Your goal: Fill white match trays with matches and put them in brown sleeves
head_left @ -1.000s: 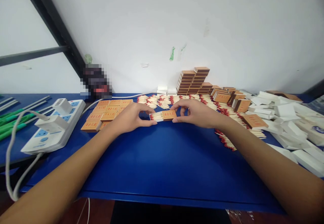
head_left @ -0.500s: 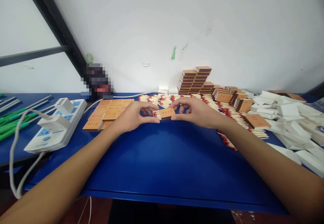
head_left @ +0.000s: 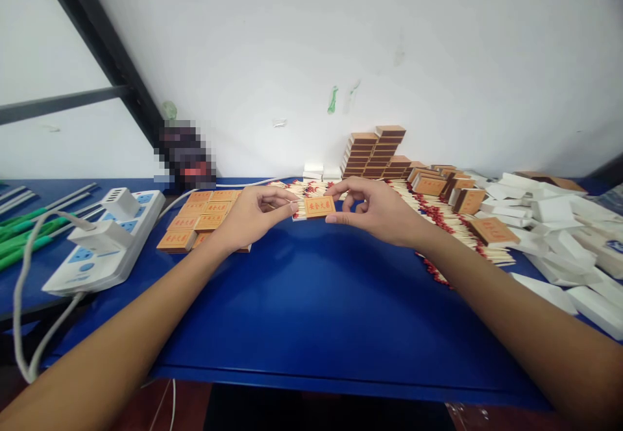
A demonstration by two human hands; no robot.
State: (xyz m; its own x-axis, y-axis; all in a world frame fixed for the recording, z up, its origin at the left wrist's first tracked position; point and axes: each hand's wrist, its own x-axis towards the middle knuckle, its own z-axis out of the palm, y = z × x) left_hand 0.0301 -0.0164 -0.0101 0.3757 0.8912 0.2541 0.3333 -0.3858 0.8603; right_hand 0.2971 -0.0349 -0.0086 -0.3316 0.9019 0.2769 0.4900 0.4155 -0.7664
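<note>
An orange matchbox [head_left: 319,207] is held above the blue table [head_left: 311,314], its white tray partly out at the left end with matches showing. My right hand [head_left: 374,210] grips the box's right end between thumb and fingers. At the tray's open end, my left hand [head_left: 260,213] is closed in a pinch, with thin matchsticks between thumb and fingers. Behind the hands lies a long pile of loose red-tipped matches [head_left: 445,226]. Flat rows of orange matchboxes [head_left: 214,208] lie beside my left hand, partly hidden by it.
Stacked matchboxes [head_left: 374,152] stand against the wall at the back. White paper trays [head_left: 559,243] and more boxes [head_left: 494,230] are heaped at the right. A white power strip [head_left: 107,249] with cables and green-handled rods [head_left: 43,230] lie at the left.
The tray end of the matchbox has turned and risen slightly. My left hand has shifted a little left and up, and matchsticks now show in its pinch.
</note>
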